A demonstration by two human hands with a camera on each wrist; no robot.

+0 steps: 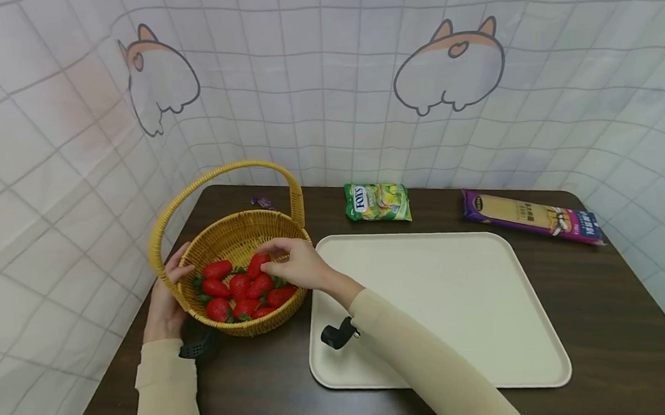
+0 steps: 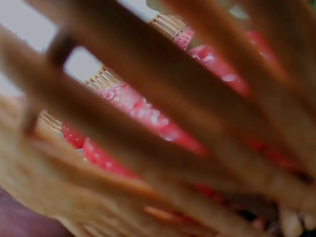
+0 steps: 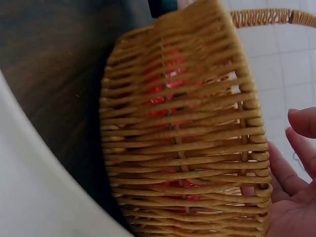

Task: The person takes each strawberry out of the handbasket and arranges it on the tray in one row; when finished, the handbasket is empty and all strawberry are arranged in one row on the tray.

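Right hand: thumb and finger pinching a strawberry inside the basket | left hand: gripping basket's side, thumb over rim | other strawberries: piled there | tray: just beside basket, on table | candy bag: behind tray

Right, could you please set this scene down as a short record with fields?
Left hand: holds the basket's side at the rim
Right hand: inside the basket, fingertips at a strawberry
Left hand point: left hand
Right hand point: right hand
Container: yellow woven basket, handle raised
Contents: several red strawberries
Beside basket: pale tray, bare
Behind tray: green FOX'S packet; long purple-and-gold packet
Surface: dark table
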